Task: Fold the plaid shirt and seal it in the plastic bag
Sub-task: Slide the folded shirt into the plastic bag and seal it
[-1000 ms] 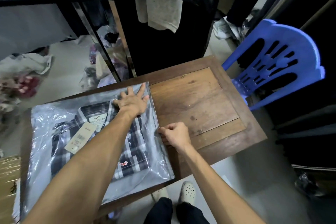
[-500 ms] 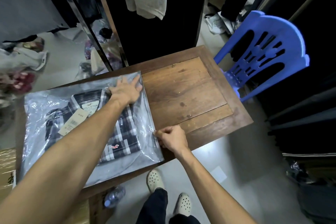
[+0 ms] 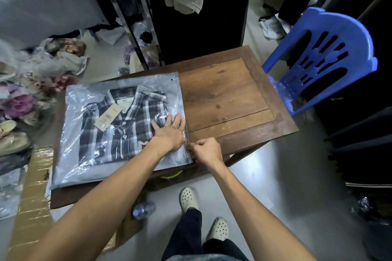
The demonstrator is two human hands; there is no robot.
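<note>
A folded dark plaid shirt (image 3: pixel 118 131) with a paper tag lies inside a clear plastic bag (image 3: pixel 84 167) on the left half of the wooden table (image 3: pixel 233 99). My left hand (image 3: pixel 169 133) presses flat, fingers spread, on the bag near its right edge. My right hand (image 3: pixel 205 150) is closed in a pinch on that right edge of the bag, close to the table's near side, just beside my left hand.
A blue plastic chair (image 3: pixel 326 57) stands against the table's right side. A black clothes rack (image 3: pixel 135 19) with hanging garments rises behind. Clothes and shoes pile on the floor at left (image 3: pixel 23 99). A water bottle (image 3: pixel 144 210) lies under the near edge.
My left hand slid from the bag's far right corner down toward me along the right edge. My right hand stayed pinched on that edge, now right next to the left hand.
</note>
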